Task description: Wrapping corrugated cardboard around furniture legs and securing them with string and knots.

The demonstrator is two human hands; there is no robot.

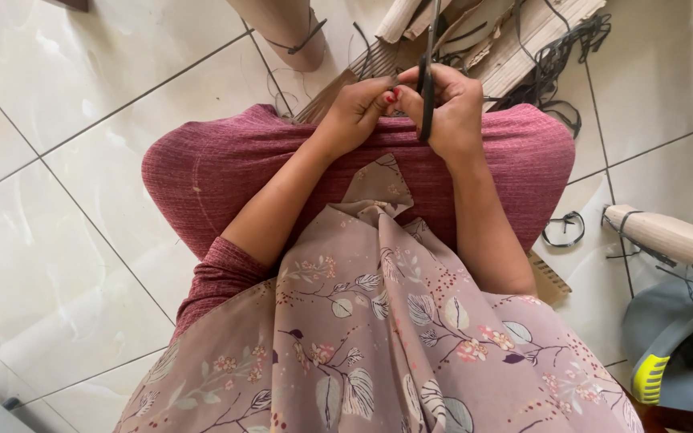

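Left hand: I see my left hand (356, 108) over the knees, fingers curled tight, its grip pinched narrow on something small I cannot make out, thumb tip touching the right hand.
Right hand: my right hand (449, 108) sits just beside it, grip closed around the black scissors (427, 88).
Scissors: upright, the dark blades running up past the knuckles toward the top edge, the handle part hanging below the fist.
Lap: both hands rest above the dark red ribbed skirt (226, 172); a floral scarf (378, 321) in dusty pink with leaf print falls over it toward me.
Cardboard: flattened brown corrugated pieces (523, 36) lie on the floor just beyond the hands, plain, no label that I can tell; another brown scrap (551, 281) peeks from under the right forearm.
Straps: black strips (559, 52) are tangled over the cardboard; one loop (565, 228) lies alone to the right.
Rolls: a tan roll bound with black bands (671, 236) lies at the right edge; another (286, 28) stands at the top.
Dustpan: grey with a yellow comb (675, 353), lower right.
Floor: pale glossy tiles (58, 160).
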